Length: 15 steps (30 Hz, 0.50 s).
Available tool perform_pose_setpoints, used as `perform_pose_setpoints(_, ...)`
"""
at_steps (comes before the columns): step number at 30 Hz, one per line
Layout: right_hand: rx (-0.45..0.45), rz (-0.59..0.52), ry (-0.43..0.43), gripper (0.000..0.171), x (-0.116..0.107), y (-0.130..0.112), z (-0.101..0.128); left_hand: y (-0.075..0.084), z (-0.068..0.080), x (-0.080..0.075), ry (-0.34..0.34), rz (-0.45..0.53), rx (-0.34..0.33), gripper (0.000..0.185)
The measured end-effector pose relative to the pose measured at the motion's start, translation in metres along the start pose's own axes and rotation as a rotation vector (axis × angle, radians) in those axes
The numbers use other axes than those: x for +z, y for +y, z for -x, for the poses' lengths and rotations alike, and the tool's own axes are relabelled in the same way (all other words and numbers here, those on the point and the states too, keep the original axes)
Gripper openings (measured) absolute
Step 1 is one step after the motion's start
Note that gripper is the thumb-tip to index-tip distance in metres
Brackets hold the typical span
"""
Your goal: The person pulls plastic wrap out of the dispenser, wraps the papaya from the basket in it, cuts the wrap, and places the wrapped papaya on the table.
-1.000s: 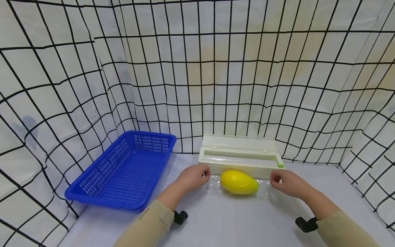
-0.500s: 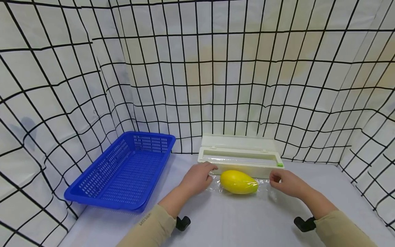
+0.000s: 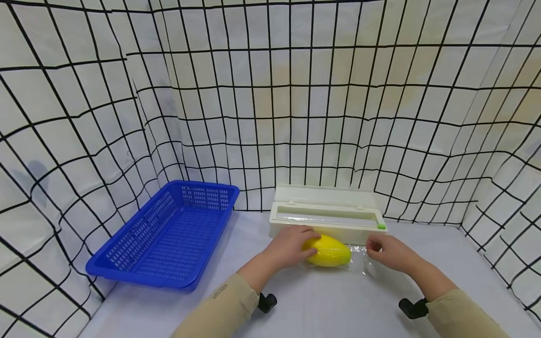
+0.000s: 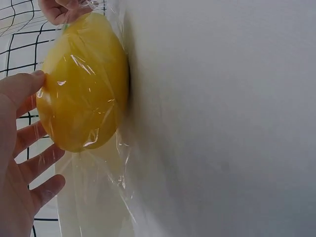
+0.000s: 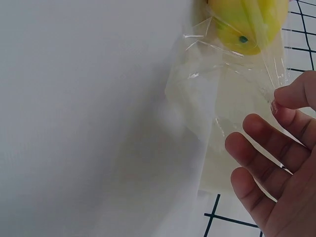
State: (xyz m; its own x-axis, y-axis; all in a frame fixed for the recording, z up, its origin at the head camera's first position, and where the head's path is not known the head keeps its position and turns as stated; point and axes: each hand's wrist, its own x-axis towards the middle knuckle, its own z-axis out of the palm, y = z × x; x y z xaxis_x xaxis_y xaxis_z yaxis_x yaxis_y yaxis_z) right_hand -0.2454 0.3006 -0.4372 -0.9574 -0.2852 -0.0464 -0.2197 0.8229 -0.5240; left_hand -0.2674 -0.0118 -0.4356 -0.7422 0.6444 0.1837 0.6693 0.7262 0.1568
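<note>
Yellow mango (image 3: 328, 250) lies on the counter (image 3: 338, 305), just in front of the cling film dispenser (image 3: 327, 217), with the cling film (image 3: 359, 263) draped over it. Left hand (image 3: 291, 246) rests on the mango's left end, fingers relaxed and spread. Right hand (image 3: 386, 252) pinches the film edge just right of the mango. Blue basket (image 3: 165, 234) sits well apart on the left.

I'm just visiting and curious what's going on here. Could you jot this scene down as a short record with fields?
Left hand: rests on the yellow oval mango-like fruit, fingers straight
Right hand: pinches the clear plastic wrap sheet
Fruit: lying on the wrap, partly covered
White wrap dispenser box: behind the fruit, lid open
Blue perforated plastic basket: left of the hands
Surface: pale grey table
</note>
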Motion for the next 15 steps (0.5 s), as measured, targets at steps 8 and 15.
perform_pose_setpoints(8,-0.019,0.023,0.054,0.006,-0.009,0.001,0.006,0.0,-0.008,0.001,-0.011,0.076,-0.037,0.038)
perform_pose_setpoints(15,-0.224,0.11,0.256,0.03,-0.004,-0.021,0.012,0.002,-0.01,0.002,-0.009,0.121,-0.063,0.036)
